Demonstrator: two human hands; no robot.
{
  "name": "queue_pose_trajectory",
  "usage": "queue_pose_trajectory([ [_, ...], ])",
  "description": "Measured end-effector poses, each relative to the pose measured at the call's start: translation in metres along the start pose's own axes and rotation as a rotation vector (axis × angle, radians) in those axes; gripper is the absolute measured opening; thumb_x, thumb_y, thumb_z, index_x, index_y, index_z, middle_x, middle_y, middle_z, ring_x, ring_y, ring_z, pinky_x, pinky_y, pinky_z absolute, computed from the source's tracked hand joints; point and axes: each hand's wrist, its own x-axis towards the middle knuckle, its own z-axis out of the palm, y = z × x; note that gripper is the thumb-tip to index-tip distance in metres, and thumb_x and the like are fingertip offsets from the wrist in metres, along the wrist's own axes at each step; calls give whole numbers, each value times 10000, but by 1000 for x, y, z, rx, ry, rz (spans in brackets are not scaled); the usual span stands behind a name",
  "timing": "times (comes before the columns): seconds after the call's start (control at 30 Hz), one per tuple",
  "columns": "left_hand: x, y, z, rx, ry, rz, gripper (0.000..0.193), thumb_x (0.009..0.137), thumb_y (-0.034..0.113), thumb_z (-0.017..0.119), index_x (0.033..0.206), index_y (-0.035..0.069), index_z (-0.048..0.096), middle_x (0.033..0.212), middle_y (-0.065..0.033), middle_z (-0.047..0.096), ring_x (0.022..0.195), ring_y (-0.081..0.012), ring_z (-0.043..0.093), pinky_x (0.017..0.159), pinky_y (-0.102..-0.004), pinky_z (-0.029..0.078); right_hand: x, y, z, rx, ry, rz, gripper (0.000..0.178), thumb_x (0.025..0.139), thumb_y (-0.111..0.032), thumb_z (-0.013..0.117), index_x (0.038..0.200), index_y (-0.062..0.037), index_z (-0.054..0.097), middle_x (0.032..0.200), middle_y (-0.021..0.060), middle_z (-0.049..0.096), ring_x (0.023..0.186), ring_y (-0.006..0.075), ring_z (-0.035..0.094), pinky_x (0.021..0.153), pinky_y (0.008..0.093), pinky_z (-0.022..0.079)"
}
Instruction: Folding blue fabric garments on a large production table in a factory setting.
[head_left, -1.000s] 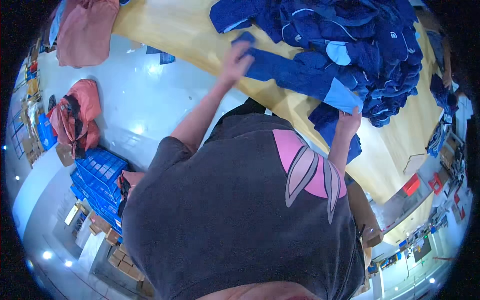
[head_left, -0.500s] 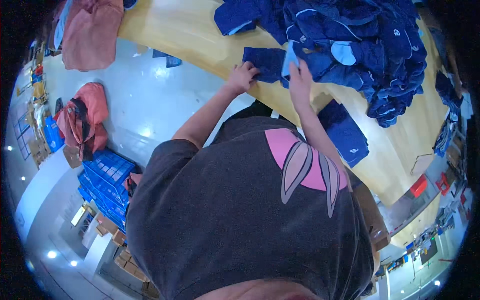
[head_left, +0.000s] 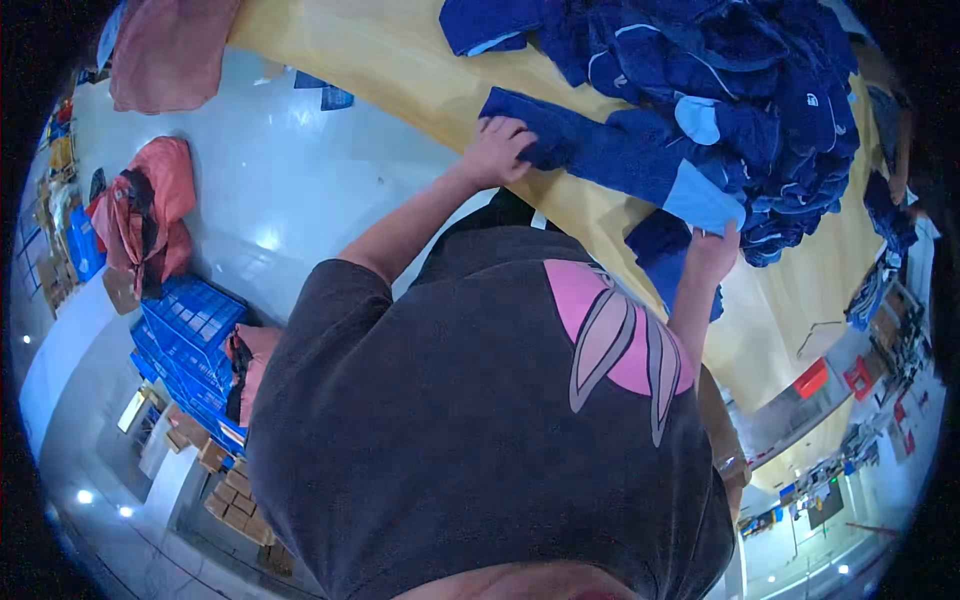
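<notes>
A long navy sock [head_left: 610, 150] with a light blue toe [head_left: 706, 198] lies stretched across the wooden table near its front edge. My left hand [head_left: 497, 152] is at its left end, fingers curled over the fabric. At the other end, my right hand [head_left: 712, 248] pinches the edge of the light blue toe. Below the right part of the sock, partly hidden by it and my right hand, lies flat navy knitwear [head_left: 660, 255]. Just beyond the sock is a big heap of similar navy pieces [head_left: 750, 80], one showing a rounded light blue patch.
The pale wooden table [head_left: 385, 75] slants across the view. Another navy piece [head_left: 487, 25] lies left of the heap. To the left are a pinkish cloth [head_left: 170, 60], a red sack [head_left: 160, 200] and blue plastic crates [head_left: 190, 335] on the floor. A cardboard box [head_left: 722, 425] stands by my right side.
My right hand has moved right and nearer with the light blue toe, drawing the sock out to full length. My left hand has stayed at the left end.
</notes>
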Motion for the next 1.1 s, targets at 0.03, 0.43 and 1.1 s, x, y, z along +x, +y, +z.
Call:
queue_pose_trajectory([
  [0.03, 8, 8, 9, -4, 1, 3, 424, 735, 285, 685, 1143, 196, 608, 1128, -33, 573, 1013, -258, 535, 880, -412, 370, -2, 3, 0, -24, 11, 0, 431, 798, -144, 745, 1176, -33, 571, 1112, 148, 613, 934, 318, 635, 779, 381, 521],
  [0.43, 68, -4, 59, 37, -40, -227, 316, 816, 258, 663, 1100, 120, 653, 937, -95, 643, 779, -304, 638, 636, -394, 481, -8, -43, 8, 1431, -18, 300, 226, 953, -122, 564, 1152, -15, 575, 1163, 157, 573, 1010, 260, 593, 875, 316, 497],
  [1.1, 8, -45, 35, -112, 430, -644, 357, 780, 254, 712, 971, -40, 647, 811, -149, 675, 682, -313, 623, 651, -366, 515, -38, -138, 152, 596, -164, -548, 533, 791, -188, 668, 1266, 7, 522, 1215, 200, 567, 1123, 380, 524, 968, 418, 430],
])
